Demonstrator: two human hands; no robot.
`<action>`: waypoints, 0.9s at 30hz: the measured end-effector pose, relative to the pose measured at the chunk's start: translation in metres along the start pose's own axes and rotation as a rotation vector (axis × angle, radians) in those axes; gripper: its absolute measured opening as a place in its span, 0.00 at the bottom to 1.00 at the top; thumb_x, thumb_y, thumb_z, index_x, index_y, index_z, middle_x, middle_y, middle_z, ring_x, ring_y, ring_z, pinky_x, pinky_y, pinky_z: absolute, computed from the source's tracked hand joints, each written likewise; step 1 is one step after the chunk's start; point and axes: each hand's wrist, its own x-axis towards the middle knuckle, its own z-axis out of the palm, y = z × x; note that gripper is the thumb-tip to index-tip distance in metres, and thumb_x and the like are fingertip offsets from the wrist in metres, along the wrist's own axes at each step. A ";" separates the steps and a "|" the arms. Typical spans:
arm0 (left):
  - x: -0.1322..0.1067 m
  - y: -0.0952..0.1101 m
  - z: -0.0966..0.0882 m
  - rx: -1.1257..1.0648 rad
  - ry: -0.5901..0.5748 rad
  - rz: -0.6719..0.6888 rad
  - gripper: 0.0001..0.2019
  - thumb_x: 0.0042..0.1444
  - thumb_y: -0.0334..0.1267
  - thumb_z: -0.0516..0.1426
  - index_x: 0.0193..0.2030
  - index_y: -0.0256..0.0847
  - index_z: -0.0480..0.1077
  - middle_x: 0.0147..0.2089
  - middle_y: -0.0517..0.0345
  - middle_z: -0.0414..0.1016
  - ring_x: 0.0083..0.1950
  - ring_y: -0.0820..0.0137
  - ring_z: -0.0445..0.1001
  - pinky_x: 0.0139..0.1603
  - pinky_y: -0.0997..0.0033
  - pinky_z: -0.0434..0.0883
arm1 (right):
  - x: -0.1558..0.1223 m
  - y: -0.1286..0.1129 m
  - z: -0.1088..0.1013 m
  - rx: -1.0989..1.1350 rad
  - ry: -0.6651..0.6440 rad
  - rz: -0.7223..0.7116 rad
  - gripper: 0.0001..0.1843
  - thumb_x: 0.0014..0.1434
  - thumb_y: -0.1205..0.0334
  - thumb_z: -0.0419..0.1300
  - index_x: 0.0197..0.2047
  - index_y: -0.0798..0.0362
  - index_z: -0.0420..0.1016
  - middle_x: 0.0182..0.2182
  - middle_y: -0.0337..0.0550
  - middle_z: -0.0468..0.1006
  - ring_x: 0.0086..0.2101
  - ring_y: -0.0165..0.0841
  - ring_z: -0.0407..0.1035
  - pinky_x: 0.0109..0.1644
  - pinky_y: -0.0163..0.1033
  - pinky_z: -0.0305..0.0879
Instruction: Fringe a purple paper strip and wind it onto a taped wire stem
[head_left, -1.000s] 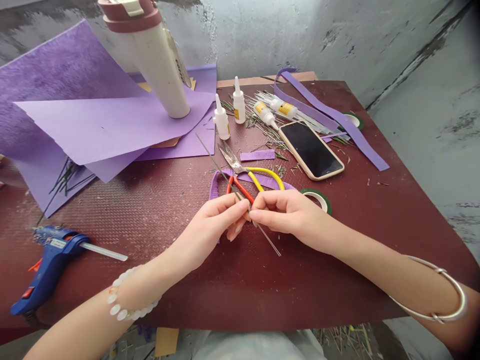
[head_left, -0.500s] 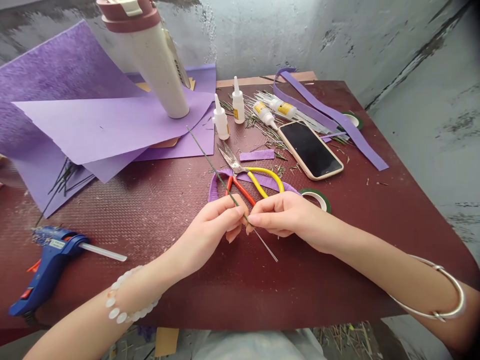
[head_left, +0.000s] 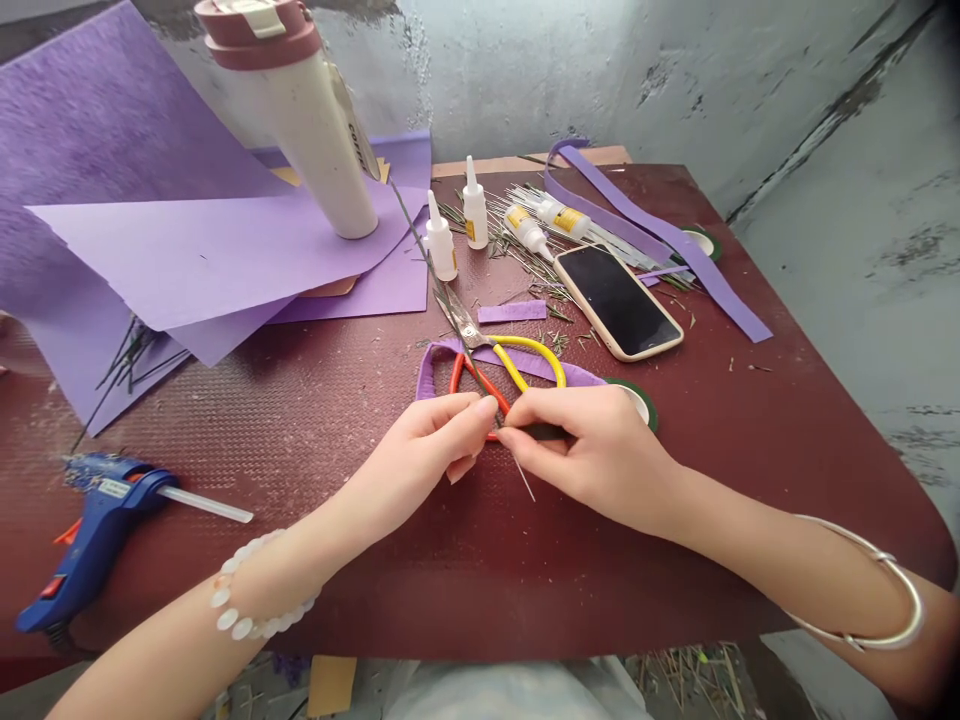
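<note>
My left hand (head_left: 420, 455) and my right hand (head_left: 581, 440) meet above the dark red table (head_left: 300, 420), both pinching a long thin wire (head_left: 420, 245). The wire runs from below my fingers up and away toward the white bottle (head_left: 315, 120). My right hand also grips a dark green strip between thumb and fingers. Just behind my hands lie scissors (head_left: 491, 350) with one yellow and one red handle, on a purple strip loop (head_left: 431, 365). A roll of green tape (head_left: 641, 400) sits partly hidden behind my right hand.
Purple sheets (head_left: 187, 250) cover the left back of the table. Small glue bottles (head_left: 457, 220), a phone (head_left: 619, 300) and long purple strips (head_left: 660, 245) lie at the back right. A blue glue gun (head_left: 97, 520) rests near the left front edge.
The wire's far end has swung up and right, from pointing at the sheets to steeper toward the bottle. Less wire sticks out below my fingers. My right hand has turned over it.
</note>
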 end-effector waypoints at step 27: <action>0.000 0.000 0.001 -0.084 0.045 -0.012 0.21 0.64 0.45 0.52 0.20 0.39 0.57 0.22 0.65 0.53 0.23 0.77 0.56 0.26 0.73 0.55 | 0.009 0.004 0.001 0.638 -0.203 0.380 0.14 0.58 0.53 0.64 0.30 0.56 0.74 0.20 0.32 0.61 0.21 0.25 0.51 0.24 0.33 0.47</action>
